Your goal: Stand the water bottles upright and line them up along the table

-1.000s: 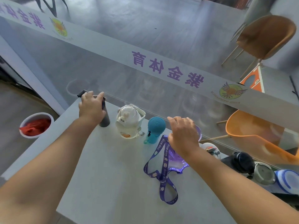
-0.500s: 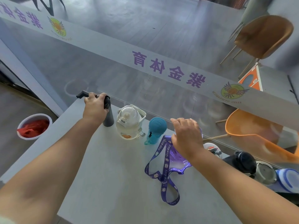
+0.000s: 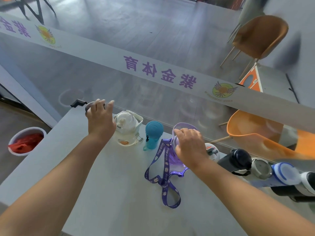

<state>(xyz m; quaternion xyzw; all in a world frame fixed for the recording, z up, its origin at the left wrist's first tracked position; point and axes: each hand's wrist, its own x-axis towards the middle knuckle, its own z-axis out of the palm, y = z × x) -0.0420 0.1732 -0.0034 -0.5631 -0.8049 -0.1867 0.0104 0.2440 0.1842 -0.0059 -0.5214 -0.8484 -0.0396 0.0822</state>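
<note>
Left hand [image 3: 100, 121] curls over the top of the dark bottle [image 3: 88, 106] at 10 o'clock. Right hand [image 3: 190, 147] clamps the purple bottle [image 3: 185, 126] near its rim at 1 o'clock, prob. to steady both upright & nudge them into the row w/ the clear bottle [image 3: 127, 128] & teal bottle [image 3: 153, 133] between. The purple strap [image 3: 163, 176] trails toward 6 on the grey table [image 3: 102, 193]. More bottles [image 3: 238, 159] crowd 3 o'clock. A lettered banner [image 3: 153, 70] on glass backs the table; orange chair [image 3: 255, 137] beyond, bin [image 3: 25, 133] w/ red bag at 9.

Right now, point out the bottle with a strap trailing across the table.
The purple bottle in the right hand: its purple "Nice day" strap lies looped across the table toward the near edge. No other bottle's does.
</note>
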